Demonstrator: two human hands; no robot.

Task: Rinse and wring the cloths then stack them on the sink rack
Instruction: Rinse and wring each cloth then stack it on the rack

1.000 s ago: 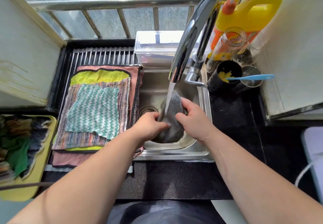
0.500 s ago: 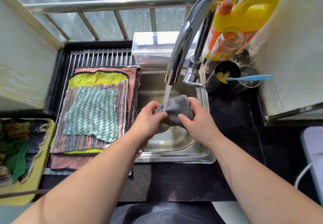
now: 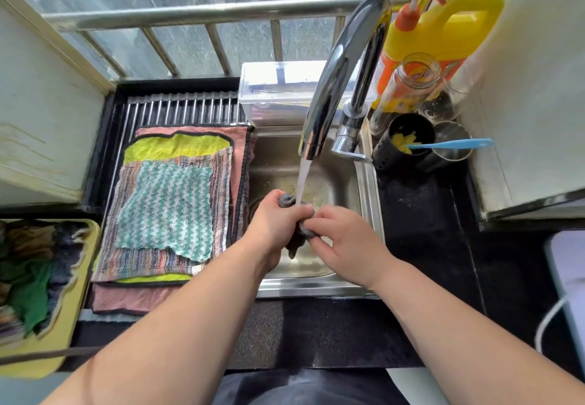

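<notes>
Directly below the curved chrome tap [image 3: 342, 72], the left hand [image 3: 274, 226] and right hand [image 3: 346, 245] each had their grip curled round a bunched dark grey cloth [image 3: 293, 243]. Soaked, it looked soft, heavy and slippery, best held at both ends.

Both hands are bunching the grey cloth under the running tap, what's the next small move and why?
Probably twist the grey cloth between the left hand and right hand to wring it over the sink: it is bunched in both grips, water runs onto it, and the stack on the rack lies beside.
</notes>
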